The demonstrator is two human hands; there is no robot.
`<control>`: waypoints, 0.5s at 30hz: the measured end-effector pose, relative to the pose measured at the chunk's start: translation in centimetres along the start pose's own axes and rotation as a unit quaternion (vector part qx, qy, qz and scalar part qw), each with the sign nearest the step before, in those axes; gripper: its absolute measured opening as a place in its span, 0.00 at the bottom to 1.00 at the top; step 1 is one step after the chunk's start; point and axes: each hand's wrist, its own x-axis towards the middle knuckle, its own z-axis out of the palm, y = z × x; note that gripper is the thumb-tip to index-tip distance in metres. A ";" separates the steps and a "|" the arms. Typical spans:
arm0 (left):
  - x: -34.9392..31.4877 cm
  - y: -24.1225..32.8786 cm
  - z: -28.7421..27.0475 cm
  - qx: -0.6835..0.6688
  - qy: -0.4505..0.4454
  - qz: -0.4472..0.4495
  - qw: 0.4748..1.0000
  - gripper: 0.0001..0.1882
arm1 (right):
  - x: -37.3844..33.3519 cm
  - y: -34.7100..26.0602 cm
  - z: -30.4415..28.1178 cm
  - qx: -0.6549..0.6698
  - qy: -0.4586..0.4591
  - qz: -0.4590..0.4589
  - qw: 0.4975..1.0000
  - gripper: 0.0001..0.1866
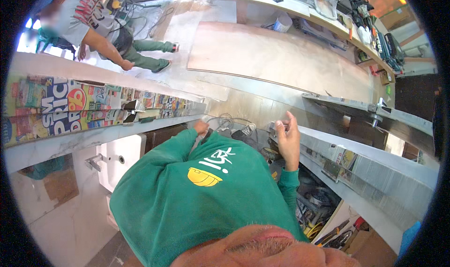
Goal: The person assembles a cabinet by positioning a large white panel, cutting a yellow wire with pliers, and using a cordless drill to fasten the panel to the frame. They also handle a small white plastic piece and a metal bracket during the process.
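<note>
My left hand [201,127] is low in front of me, beside the near end of a long marble-look slab [98,142]. Its fingers look curled in; whatever they hold, if anything, is too small to make out. Raised on the other side is my right hand [289,140], its fingers apart and nothing in them. It is close to the end of a second long panel [375,161], which has a pale edge and a metal clamp [331,170]. Newspaper-like printed sheets [93,103] cover the upright face along the left slab.
A person [108,32] in a grey shirt and green trousers walks at the back left. A large pale board [276,56] lies beyond me. The workbench [318,18] at the back right carries tools. On the left is a white basin [122,159]; tools and cables [318,196] lie at right.
</note>
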 end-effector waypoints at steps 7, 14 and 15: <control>2.7 3.7 3.4 -0.385 0.022 -0.036 0.922 0.23 | 5.4 5.6 -8.1 -0.008 0.071 -0.006 0.997 0.28; 4.5 6.2 -3.1 -0.326 0.087 -0.081 0.938 0.25 | 6.1 8.4 -12.3 0.028 0.120 0.020 0.992 0.27; 4.2 7.2 -4.0 -0.259 0.084 -0.104 0.956 0.24 | 6.0 8.4 -12.3 0.030 0.111 0.023 0.993 0.28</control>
